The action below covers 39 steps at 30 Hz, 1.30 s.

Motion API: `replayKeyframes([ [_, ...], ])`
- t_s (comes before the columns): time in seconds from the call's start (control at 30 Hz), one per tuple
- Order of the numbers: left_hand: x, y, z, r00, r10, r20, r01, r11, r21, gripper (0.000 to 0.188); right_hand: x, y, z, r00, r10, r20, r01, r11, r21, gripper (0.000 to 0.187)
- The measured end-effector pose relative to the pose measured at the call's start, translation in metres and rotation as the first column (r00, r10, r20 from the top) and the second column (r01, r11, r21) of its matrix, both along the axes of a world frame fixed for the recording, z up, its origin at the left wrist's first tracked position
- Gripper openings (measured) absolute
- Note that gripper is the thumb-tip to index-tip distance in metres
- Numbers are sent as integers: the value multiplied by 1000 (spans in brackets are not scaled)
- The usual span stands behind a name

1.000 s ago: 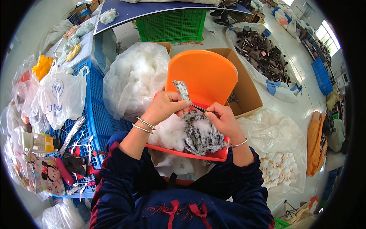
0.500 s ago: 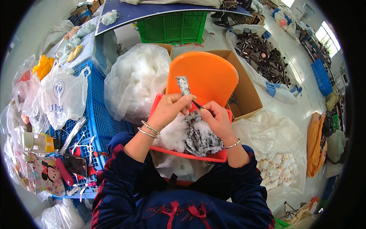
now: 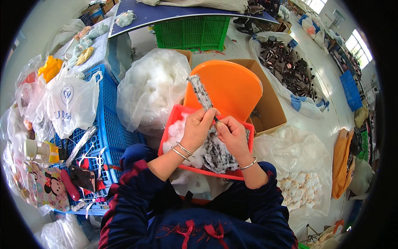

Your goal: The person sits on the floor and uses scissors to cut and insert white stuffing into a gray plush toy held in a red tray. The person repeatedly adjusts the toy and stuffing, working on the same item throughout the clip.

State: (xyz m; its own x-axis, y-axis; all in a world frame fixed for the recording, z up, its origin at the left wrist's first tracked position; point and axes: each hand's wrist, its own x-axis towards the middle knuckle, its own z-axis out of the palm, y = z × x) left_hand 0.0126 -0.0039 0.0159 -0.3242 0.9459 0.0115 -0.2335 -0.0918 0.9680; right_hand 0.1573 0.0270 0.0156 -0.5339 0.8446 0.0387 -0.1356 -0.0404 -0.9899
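Observation:
Above a red plastic tray (image 3: 164,139), my left hand (image 3: 198,129) pinches the lower end of a narrow grey-and-black mottled fabric piece (image 3: 200,92), which points up and away to the left. My right hand (image 3: 234,137) is closed close beside it, gripping a thin dark tool (image 3: 216,119); only a short bit of the tool shows between the hands, so its kind is unclear. Fluffy white stuffing (image 3: 175,132) lies in the tray's left part. More mottled fabric pieces (image 3: 219,157) are heaped beside it, partly under my right hand.
An orange chair (image 3: 232,85) stands just beyond the tray, before a cardboard box (image 3: 269,112). A clear bag of stuffing (image 3: 151,85) is at its left. Blue crates (image 3: 114,133) carry scissors and bags. Bags of small white pieces (image 3: 302,189) and dark pieces (image 3: 286,66) lie right.
The fabric piece now shows longer above my left hand and leans further left. Both hands have come closer together, and less of the dark tool is visible. The view has shifted slightly.

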Motion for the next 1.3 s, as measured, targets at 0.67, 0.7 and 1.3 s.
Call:
replayKeyframes([
  [0.67,-45,11,15,999,4,-54,-10,994,-105,23,79,40,-9,775,-40,631,-166,951,263,27],
  [0.7,-41,11,17,997,-15,-71,8,994,-110,23,68,32,-17,764,-74,641,-189,924,332,28],
  [1.3,-14,-2,8,829,-559,38,554,808,-202,26,41,33,8,986,20,166,-19,1000,-6,14],
])
